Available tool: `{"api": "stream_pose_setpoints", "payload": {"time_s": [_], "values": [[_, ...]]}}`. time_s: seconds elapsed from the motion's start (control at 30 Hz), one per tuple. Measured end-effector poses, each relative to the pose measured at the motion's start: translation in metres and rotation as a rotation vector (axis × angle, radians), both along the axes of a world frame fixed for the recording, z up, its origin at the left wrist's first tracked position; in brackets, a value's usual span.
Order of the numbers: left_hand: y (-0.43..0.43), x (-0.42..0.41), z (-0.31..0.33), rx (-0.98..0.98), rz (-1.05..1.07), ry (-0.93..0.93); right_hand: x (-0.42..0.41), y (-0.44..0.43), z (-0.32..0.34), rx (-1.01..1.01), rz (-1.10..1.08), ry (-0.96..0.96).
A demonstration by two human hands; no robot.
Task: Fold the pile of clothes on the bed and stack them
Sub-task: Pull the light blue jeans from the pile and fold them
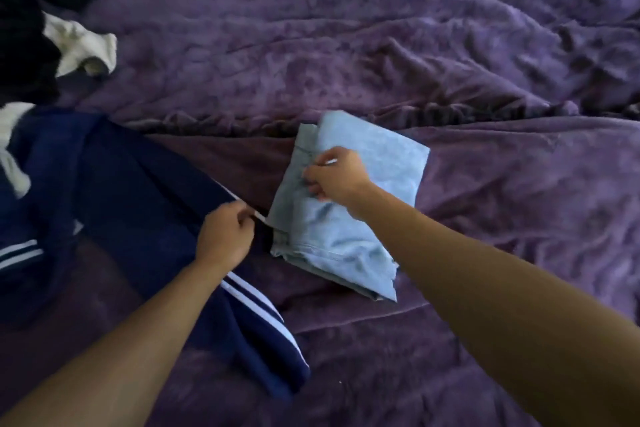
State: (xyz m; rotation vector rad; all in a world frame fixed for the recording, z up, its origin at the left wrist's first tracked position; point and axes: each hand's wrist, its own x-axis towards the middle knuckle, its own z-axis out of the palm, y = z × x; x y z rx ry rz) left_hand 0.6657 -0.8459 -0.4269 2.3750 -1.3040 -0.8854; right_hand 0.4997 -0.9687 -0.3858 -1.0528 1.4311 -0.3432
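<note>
Bare forearms reach in from six o'clock; the left hand has its fingers curled tight, pinching the white-striped edge of a navy striped garment that sprawls unfolded toward nine o'clock, probably to draw it flat for folding; the right hand, at centre, curls its fingers into the top layer of a folded light-blue garment, seemingly to steady or shift it as the stack's base; both garments lie on the purple bedcover; the pile of clothes, black and white, waits at ten o'clock.
</note>
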Motion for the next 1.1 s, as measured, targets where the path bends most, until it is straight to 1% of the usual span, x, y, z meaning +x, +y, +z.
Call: {"api": "stream_pose_setpoints", "payload": {"time_s": [0.03, 0.07, 0.13, 0.23, 0.27, 0.3, 0.33, 0.4, 0.47, 0.57, 0.63, 0.73, 0.8, 0.87, 0.97, 1.1], "values": [[-0.001, 0.008, -0.001, -0.012, 0.039, -0.005, 0.009, 0.001, -0.009, 0.025, 0.053, 0.008], [-0.003, 0.014, -0.003, -0.035, 0.069, -0.009, 0.011, 0.002, -0.017, 0.000, 0.098, 0.052], [-0.011, 0.015, -0.005, -0.091, 0.090, -0.003, -0.004, 0.004, -0.026, -0.183, 0.124, 0.230], [-0.027, -0.003, -0.010, -0.154, 0.041, -0.006, -0.057, 0.017, -0.039, -0.475, 0.093, 0.564], [-0.034, -0.013, -0.014, -0.157, 0.009, -0.013, -0.075, 0.023, -0.044, -0.518, 0.088, 0.660], [-0.041, -0.021, -0.018, -0.142, -0.027, -0.015, -0.092, 0.029, -0.050, -0.514, 0.088, 0.733], [-0.048, -0.029, -0.024, -0.107, -0.060, -0.010, -0.106, 0.034, -0.057, -0.466, 0.086, 0.778], [-0.061, -0.041, -0.038, -0.011, -0.106, 0.006, -0.120, 0.042, -0.073, -0.338, 0.052, 0.785], [-0.068, -0.048, -0.051, 0.038, -0.135, 0.020, -0.115, 0.050, -0.089, -0.275, 0.006, 0.727], [-0.071, -0.055, -0.059, -0.025, -0.153, 0.036, -0.091, 0.058, -0.107, -0.295, -0.127, 0.628], [-0.072, -0.057, -0.056, -0.076, -0.152, 0.058, -0.081, 0.061, -0.109, -0.283, -0.198, 0.606], [-0.070, -0.061, -0.043, -0.134, -0.192, 0.023, -0.085, 0.064, -0.102, -0.310, -0.174, 0.601], [-0.067, -0.078, -0.028, -0.190, -0.225, -0.020, -0.102, 0.065, -0.089, -0.356, -0.169, 0.590], [-0.062, -0.103, -0.011, -0.230, -0.233, -0.025, -0.126, 0.069, -0.075, -0.393, -0.176, 0.585], [-0.052, -0.153, 0.010, -0.295, -0.261, 0.021, -0.177, 0.080, -0.053, -0.432, -0.216, 0.594], [-0.043, -0.235, 0.027, -0.339, -0.331, 0.071, -0.265, 0.100, -0.033, -0.460, -0.269, 0.635]]}}
